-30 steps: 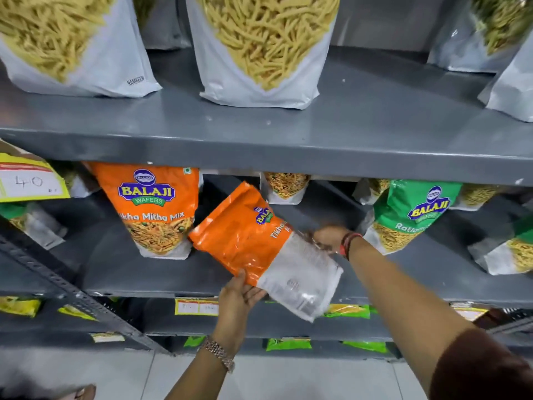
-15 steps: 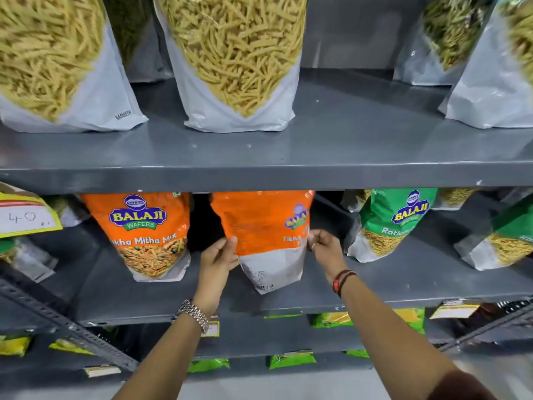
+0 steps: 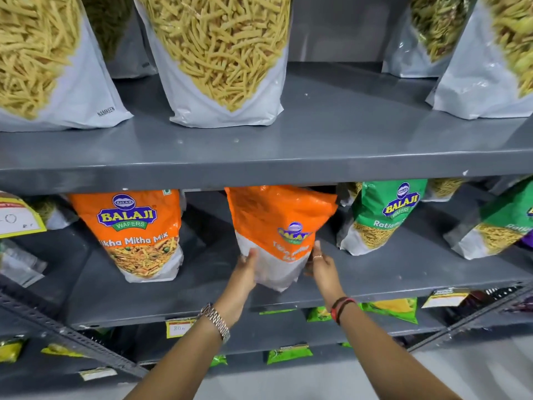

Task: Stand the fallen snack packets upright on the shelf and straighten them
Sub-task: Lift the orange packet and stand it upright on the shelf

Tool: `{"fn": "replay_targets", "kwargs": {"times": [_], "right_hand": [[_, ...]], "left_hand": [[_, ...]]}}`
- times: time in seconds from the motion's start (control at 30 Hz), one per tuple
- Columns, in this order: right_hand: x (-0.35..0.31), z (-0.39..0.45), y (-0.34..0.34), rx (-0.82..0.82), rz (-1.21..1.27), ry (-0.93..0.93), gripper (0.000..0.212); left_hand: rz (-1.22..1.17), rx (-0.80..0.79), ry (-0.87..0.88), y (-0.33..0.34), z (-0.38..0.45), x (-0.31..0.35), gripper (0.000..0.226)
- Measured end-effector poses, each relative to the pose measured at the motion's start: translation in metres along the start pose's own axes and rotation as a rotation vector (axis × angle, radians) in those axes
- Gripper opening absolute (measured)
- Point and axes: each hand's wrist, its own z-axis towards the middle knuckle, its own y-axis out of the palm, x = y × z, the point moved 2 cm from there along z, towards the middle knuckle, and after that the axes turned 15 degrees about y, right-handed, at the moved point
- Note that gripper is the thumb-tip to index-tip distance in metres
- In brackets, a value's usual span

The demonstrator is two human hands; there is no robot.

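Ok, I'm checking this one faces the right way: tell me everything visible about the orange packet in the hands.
The orange packet is a glossy plastic pouch, orange above and white below, with a blurred Balaji logo. It stands roughly upright on the grey middle shelf, turned so its printed front angles right. The left hand and right hand grip its lower sides. Its top reaches the shelf above.

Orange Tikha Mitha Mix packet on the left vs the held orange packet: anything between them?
Nothing: head view shows only bare grey shelf between standing packet and held packet.
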Motion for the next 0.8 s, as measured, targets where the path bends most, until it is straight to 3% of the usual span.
{"fn": "replay_targets", "kwargs": {"times": [0.07,0.2,0.33,0.43,0.53,0.67,0.8], "right_hand": [[0.010,-0.013,0.008,-0.058,0.037,0.001,0.063],[0.018,-0.031,0.033,-0.184,0.111,0.013,0.051],[0.017,-0.033,0.029,-0.263,0.026,0.002,0.057],[0.009,-0.027,0.009,-0.179,0.070,-0.051,0.052],[-0.007,-0.011,-0.008,-0.094,0.199,-0.068,0.045],[-0.043,0.006,-0.001,-0.182,0.182,0.002,0.060],[-0.063,0.007,0.019,-0.357,0.032,0.016,0.080]], "left_hand": [[-0.002,0.074,-0.039,0.002,0.035,-0.023,0.093],[-0.132,0.098,-0.069,0.020,0.034,0.022,0.052],[-0.041,0.126,-0.010,0.014,0.038,0.028,0.051],[-0.018,0.258,0.014,0.007,0.024,0.009,0.055],[0.002,0.380,0.164,0.013,-0.018,-0.012,0.048],[-0.027,0.385,0.167,0.039,-0.057,-0.032,0.050],[-0.031,0.250,0.192,0.062,-0.053,-0.019,0.062]]}}
